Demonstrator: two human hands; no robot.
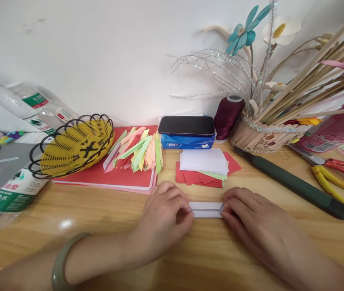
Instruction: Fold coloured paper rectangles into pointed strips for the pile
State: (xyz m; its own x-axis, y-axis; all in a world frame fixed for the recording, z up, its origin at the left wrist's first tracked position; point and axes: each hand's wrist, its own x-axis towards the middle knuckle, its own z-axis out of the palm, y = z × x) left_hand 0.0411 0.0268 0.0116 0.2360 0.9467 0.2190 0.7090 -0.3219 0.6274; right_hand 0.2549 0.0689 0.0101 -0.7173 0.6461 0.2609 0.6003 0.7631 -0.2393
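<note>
1 folded white paper strip (206,214) is pinched at its ends by left hand (167,216) and right hand (253,220); likely light, easily creased, best gripped there.

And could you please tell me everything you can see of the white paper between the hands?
The paper is plain white and thin-looking, folded into a narrow strip, with a darker line running lengthwise between two panels. It sits crosswise, on or just above the table; I cannot tell which. The left hand holds its left end and the right hand its right end, hiding both tips. A card stack lies beyond it, apart.
</note>
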